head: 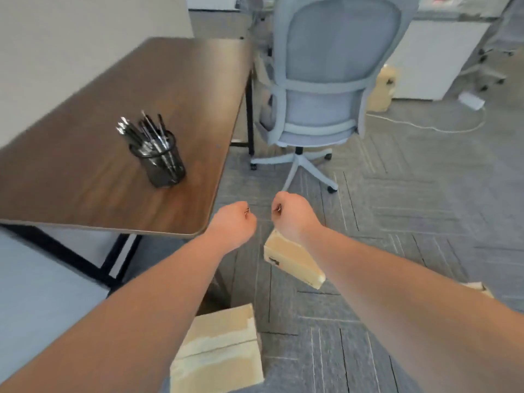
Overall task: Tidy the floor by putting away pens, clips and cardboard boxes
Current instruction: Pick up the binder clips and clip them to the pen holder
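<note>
My left hand [232,222] and my right hand [293,215] are both held out as fists over the floor, just off the near right corner of the brown table [85,177]. A bit of metal wire, seemingly a clip, pokes from each fist. A black mesh pen holder [161,163] full of pens stands on the table. A small cardboard box [293,262] lies on the carpet below my right wrist. A bigger cardboard box [218,353] sits on the floor near my feet, partly behind my left forearm.
A grey office chair [320,80] on castors stands beyond my hands, beside the table's far end. Another cardboard box [382,89] sits behind the chair. A white power adapter [470,100] and cable lie on the grey carpet at right.
</note>
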The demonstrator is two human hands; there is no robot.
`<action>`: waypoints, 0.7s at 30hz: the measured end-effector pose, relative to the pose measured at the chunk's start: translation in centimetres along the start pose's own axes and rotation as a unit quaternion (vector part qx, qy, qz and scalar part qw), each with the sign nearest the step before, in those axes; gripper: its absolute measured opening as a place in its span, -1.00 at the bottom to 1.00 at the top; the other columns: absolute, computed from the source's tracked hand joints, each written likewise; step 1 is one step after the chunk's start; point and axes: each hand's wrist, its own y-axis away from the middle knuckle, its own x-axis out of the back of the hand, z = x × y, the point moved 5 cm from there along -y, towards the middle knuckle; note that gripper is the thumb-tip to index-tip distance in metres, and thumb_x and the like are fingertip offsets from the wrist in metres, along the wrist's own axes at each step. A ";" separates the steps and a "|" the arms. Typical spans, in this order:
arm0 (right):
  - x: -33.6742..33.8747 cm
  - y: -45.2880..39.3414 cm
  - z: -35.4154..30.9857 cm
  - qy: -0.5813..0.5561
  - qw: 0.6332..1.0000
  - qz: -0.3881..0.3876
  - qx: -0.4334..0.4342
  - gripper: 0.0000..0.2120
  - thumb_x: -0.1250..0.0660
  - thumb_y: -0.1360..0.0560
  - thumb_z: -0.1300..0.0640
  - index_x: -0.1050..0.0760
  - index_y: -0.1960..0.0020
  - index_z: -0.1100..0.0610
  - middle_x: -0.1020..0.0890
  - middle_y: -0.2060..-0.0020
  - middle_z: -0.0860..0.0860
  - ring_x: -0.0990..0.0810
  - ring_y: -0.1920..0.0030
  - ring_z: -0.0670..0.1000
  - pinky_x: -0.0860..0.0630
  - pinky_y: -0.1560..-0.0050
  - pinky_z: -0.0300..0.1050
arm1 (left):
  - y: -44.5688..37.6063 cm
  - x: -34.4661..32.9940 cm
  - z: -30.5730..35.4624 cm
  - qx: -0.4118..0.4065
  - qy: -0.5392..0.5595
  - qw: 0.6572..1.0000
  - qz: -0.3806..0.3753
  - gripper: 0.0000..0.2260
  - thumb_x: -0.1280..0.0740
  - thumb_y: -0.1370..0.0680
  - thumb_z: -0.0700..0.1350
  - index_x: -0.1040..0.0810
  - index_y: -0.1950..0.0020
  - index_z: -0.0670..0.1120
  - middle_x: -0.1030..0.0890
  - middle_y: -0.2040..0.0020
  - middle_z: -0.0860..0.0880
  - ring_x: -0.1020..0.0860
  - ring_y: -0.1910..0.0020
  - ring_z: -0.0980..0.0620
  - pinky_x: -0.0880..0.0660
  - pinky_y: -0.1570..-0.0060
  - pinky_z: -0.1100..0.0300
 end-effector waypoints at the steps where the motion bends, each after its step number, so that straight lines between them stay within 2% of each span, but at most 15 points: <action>1: 0.4 -0.8 -3.1 -0.003 1.000 0.002 0.022 -0.85 -0.16 -0.51 0.29 -0.48 -0.02 0.24 -0.61 0.04 0.17 -0.55 -0.01 0.20 -0.50 -0.03 0.03 | 0.2 2.6 -1.2 0.003 0.003 1.000 0.017 -0.73 -0.12 -0.58 -0.14 -0.27 0.33 -0.09 -0.47 0.20 -0.12 -0.43 0.15 -0.13 -0.29 0.18 0.17; 6: 2.4 -4.7 -15.4 -0.020 0.993 0.016 0.113 -0.89 -0.17 -0.52 0.31 -0.47 0.06 0.21 -0.61 0.09 0.16 -0.52 0.10 0.14 -0.46 0.05 -0.07 | 0.1 13.4 -7.0 0.052 0.022 0.993 0.101 -0.75 -0.12 -0.58 -0.13 -0.35 0.30 -0.10 -0.50 0.18 -0.11 -0.53 0.07 -0.17 -0.33 0.16 0.17; 8: 3.0 -6.5 -18.6 -0.022 0.990 0.020 0.137 -0.87 -0.17 -0.51 0.31 -0.49 0.04 0.23 -0.61 0.09 0.16 -0.55 0.07 0.17 -0.47 0.01 -0.05 | -0.6 16.8 -8.5 0.080 0.033 0.988 0.126 -0.79 -0.10 -0.58 -0.14 -0.41 0.20 -0.15 -0.50 0.14 -0.10 -0.50 0.07 -0.14 -0.33 0.15 0.17; 10: 3.1 -8.6 -20.8 -0.024 0.989 0.016 0.148 -0.86 -0.18 -0.51 0.31 -0.51 0.02 0.23 -0.61 0.07 0.15 -0.55 0.03 0.17 -0.48 -0.02 -0.05 | -1.9 19.4 -9.2 0.094 0.030 0.984 0.146 -0.79 -0.10 -0.57 -0.15 -0.39 0.24 -0.15 -0.48 0.14 -0.12 -0.47 0.10 -0.14 -0.31 0.17 0.16; 12: 2.8 -10.6 -22.4 -0.018 0.988 -0.003 0.152 -0.84 -0.20 -0.51 0.30 -0.53 -0.02 0.23 -0.62 0.04 0.15 -0.56 0.00 0.16 -0.50 -0.08 -0.02 | -3.4 20.9 -9.7 0.106 0.024 0.982 0.155 -0.76 -0.11 -0.55 -0.16 -0.31 0.33 -0.10 -0.46 0.17 -0.11 -0.43 0.15 -0.12 -0.30 0.20 0.17; 16: 1.7 -13.6 -24.7 0.007 0.985 -0.070 0.160 -0.81 -0.22 -0.50 0.32 -0.57 -0.05 0.24 -0.64 0.00 0.16 -0.59 -0.04 0.16 -0.53 -0.12 -0.01 | -6.6 21.7 -10.8 0.150 0.028 0.980 0.129 -0.76 -0.12 -0.53 -0.18 -0.28 0.35 -0.09 -0.41 0.30 -0.04 -0.40 0.27 -0.05 -0.25 0.39 0.17; 21: 0.5 -15.7 -25.3 0.060 0.972 -0.125 0.188 -0.78 -0.21 -0.50 0.30 -0.53 -0.11 0.25 -0.62 -0.08 0.17 -0.55 -0.13 0.18 -0.47 -0.13 -0.06 | -9.1 21.3 -9.9 0.145 -0.006 0.984 0.106 -0.82 -0.14 -0.52 -0.16 -0.34 0.29 -0.11 -0.44 0.28 -0.04 -0.42 0.20 -0.08 -0.31 0.26 0.17</action>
